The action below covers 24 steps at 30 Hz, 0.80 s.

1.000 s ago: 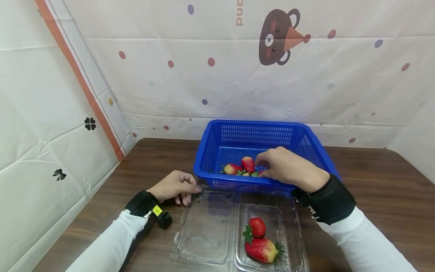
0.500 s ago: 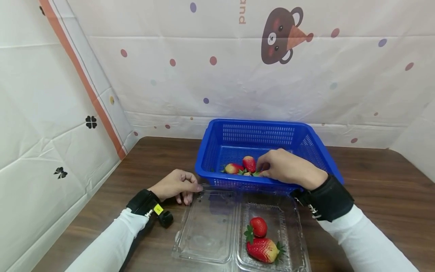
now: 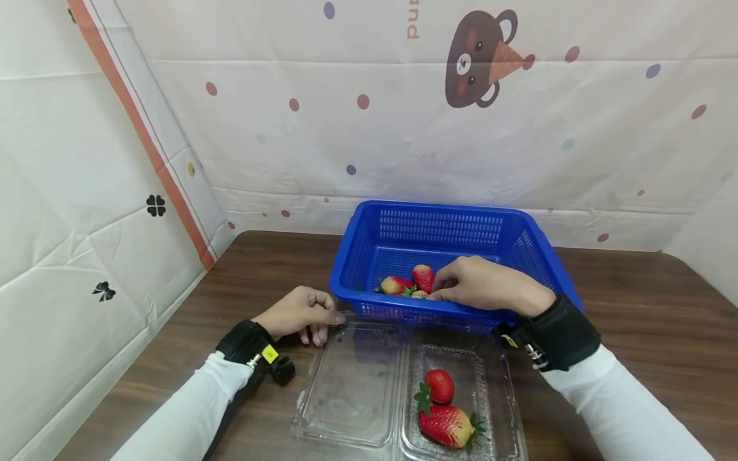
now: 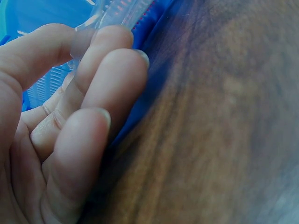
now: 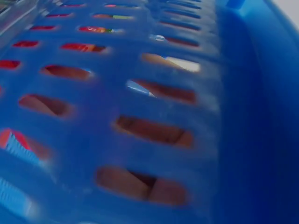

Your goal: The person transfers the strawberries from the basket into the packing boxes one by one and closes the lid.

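A clear plastic clamshell container [image 3: 352, 384] lies opened flat on the table. Its right half holds two strawberries, a small one [image 3: 440, 385] and a larger one [image 3: 445, 426] with green leaves. My left hand [image 3: 301, 315] pinches the container's far left corner between thumb and index finger; the left wrist view shows the plastic [image 4: 86, 39] between them. Over the near rim of a blue basket [image 3: 438, 211], my right hand [image 3: 484, 283] reaches down beside several strawberries [image 3: 423, 278]. Its fingertips are hidden by the rim; through the slots in the right wrist view, only parts of fingers [image 5: 154, 133] show.
The basket stands right behind the container on a brown wooden table [image 3: 271, 256]. A white patterned sheet [image 3: 259, 141] hangs behind and at the left. The basket's slotted wall [image 5: 107, 107] fills much of the right wrist view.
My right hand has shifted slightly left and lower inside the basket, toward the strawberries. The left hand stays at the container's corner, and the two strawberries in the container have not moved.
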Each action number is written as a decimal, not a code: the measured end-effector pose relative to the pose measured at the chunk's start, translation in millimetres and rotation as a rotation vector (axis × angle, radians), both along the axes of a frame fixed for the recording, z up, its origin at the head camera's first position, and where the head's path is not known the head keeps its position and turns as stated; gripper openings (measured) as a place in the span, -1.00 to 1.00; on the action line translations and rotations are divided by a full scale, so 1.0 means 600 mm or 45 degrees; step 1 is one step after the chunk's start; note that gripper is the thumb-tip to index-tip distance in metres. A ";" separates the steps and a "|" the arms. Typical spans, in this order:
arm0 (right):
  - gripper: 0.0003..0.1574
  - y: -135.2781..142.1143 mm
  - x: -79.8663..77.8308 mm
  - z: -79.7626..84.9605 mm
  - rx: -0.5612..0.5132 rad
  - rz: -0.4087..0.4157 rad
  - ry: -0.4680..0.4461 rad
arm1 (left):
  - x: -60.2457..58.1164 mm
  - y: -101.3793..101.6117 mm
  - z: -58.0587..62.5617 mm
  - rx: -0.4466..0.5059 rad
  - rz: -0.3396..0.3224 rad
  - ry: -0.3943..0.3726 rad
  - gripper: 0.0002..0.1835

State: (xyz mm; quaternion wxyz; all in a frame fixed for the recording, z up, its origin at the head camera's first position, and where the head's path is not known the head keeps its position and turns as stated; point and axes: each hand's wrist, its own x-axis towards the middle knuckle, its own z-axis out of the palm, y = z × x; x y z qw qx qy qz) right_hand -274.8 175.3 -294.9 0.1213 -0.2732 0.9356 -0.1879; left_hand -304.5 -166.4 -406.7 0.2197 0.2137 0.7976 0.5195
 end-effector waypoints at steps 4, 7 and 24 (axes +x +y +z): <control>-0.83 0.003 -0.005 -0.005 0.003 -0.014 -0.028 | 0.000 0.000 0.001 0.004 -0.009 -0.004 -0.66; -0.86 0.005 -0.009 -0.005 0.003 -0.004 -0.039 | 0.000 0.001 0.002 -0.003 -0.007 0.001 -0.65; -0.77 0.005 -0.016 -0.017 0.023 0.004 -0.078 | 0.002 0.001 0.004 -0.021 0.017 -0.010 -0.66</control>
